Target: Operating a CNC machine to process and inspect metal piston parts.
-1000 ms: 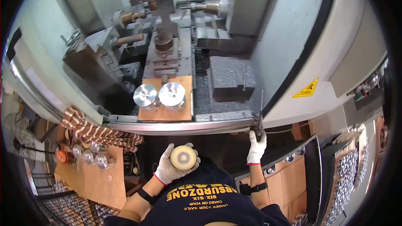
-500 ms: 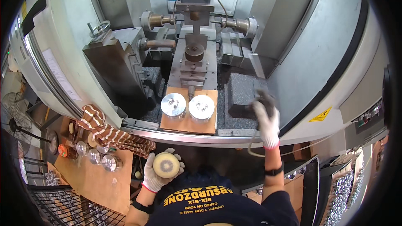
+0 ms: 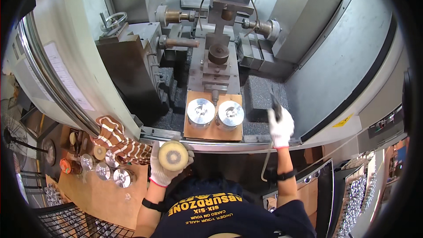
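And here's the left hand (image 3: 160,170), white-gloved, at seven o'clock in the view, cupped snugly around a round cream-yellow disc with a grey ringed centre (image 3: 173,155), flat face up. Over between three and four, the gloved right hand (image 3: 282,128) has its fingers wrapped around a dark, slender-nosed hand tool (image 3: 276,107), nose towards eleven; a pale flexible hose (image 3: 266,167) hangs at seven from that hand. Mid-view, two silver, round machined metal parts (image 3: 201,112) stand on a flat brown board (image 3: 192,133), neither hand touching them. The step looks like wielding the tool, probably a blow gun; the next move calls for a clear nozzle line, slack hose and a steady disc.
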The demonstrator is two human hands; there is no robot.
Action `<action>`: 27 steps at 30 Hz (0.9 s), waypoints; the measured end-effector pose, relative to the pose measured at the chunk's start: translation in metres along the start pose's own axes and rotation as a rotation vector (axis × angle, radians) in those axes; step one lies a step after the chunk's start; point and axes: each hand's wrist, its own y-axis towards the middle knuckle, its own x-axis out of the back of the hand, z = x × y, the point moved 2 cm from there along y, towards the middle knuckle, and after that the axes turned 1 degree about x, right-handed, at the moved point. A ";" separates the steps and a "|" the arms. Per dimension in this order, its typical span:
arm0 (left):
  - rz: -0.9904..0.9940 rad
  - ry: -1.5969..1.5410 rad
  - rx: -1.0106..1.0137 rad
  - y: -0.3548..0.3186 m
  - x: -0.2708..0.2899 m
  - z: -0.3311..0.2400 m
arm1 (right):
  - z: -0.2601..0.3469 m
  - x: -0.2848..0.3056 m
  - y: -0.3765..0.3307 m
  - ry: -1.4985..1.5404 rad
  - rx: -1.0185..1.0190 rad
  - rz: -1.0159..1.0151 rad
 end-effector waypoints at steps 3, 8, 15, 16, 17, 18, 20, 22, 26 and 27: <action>0.097 -0.031 0.016 0.016 0.002 -0.018 | -0.066 0.034 -0.050 -0.417 0.072 -0.170; 0.133 0.092 0.004 0.040 0.003 -0.037 | -0.146 0.055 -0.122 -0.598 -0.437 -0.399; 0.208 -0.050 -0.071 0.051 0.005 -0.039 | -0.011 0.028 -0.116 0.279 -0.338 0.033; 0.225 -0.087 -0.052 0.052 0.006 -0.039 | 0.028 0.014 -0.102 0.309 -0.146 0.199; 0.235 -0.133 -0.029 0.052 0.007 -0.039 | 0.065 -0.003 -0.086 0.223 0.096 0.298; 0.248 -0.128 -0.041 0.052 0.008 -0.040 | 0.100 -0.023 -0.071 0.034 0.408 0.278; 0.226 -0.126 -0.057 0.052 0.010 -0.040 | 0.147 -0.067 -0.048 0.027 0.579 0.418; 0.234 -0.121 -0.094 0.051 0.011 -0.040 | 0.175 -0.113 -0.032 -0.123 0.626 0.552; 0.183 -0.056 -0.182 0.052 0.011 -0.039 | 0.182 -0.147 -0.022 -0.187 0.440 0.847; 0.211 -0.121 -0.155 0.053 0.010 -0.040 | 0.181 -0.145 -0.019 -0.126 0.432 0.845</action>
